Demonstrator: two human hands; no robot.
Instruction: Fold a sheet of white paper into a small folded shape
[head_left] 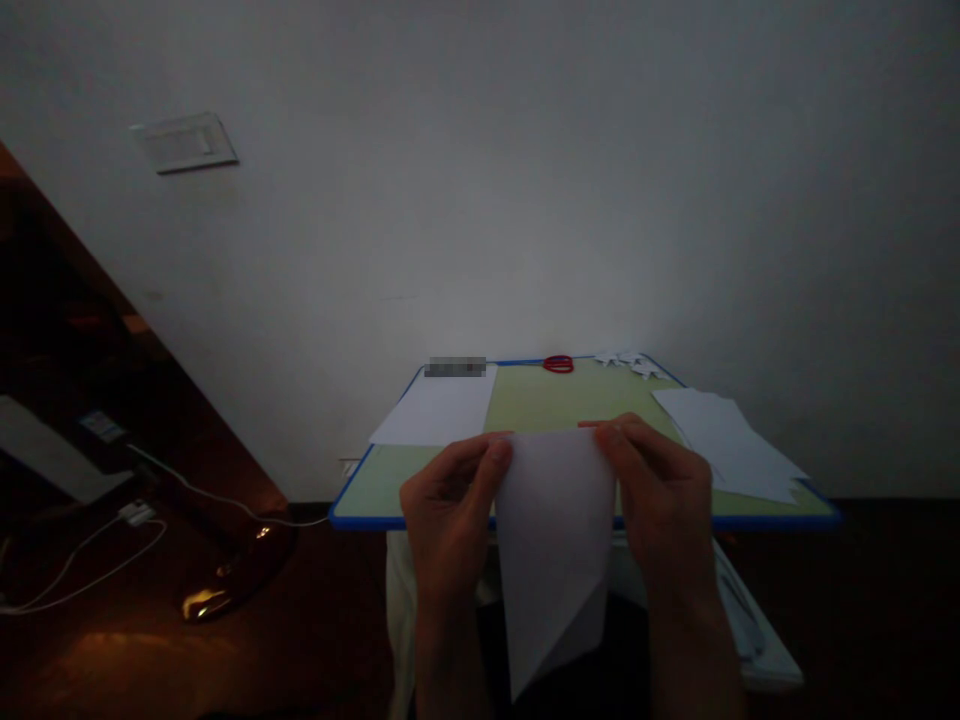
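I hold a folded white sheet of paper [551, 540] up in front of me, its lower end tapering to a point. My left hand [450, 510] pinches its upper left corner between thumb and fingers. My right hand [660, 500] pinches the upper right corner the same way. The paper hangs over the near edge of a small green table with a blue rim [360, 505].
On the table lie a white sheet [439, 410] at the left, a stack of white sheets [731, 445] at the right, red scissors [558, 364] and small folded paper pieces [630, 362] at the far edge. A white wall stands behind. White cables [112, 540] lie on the dark floor at left.
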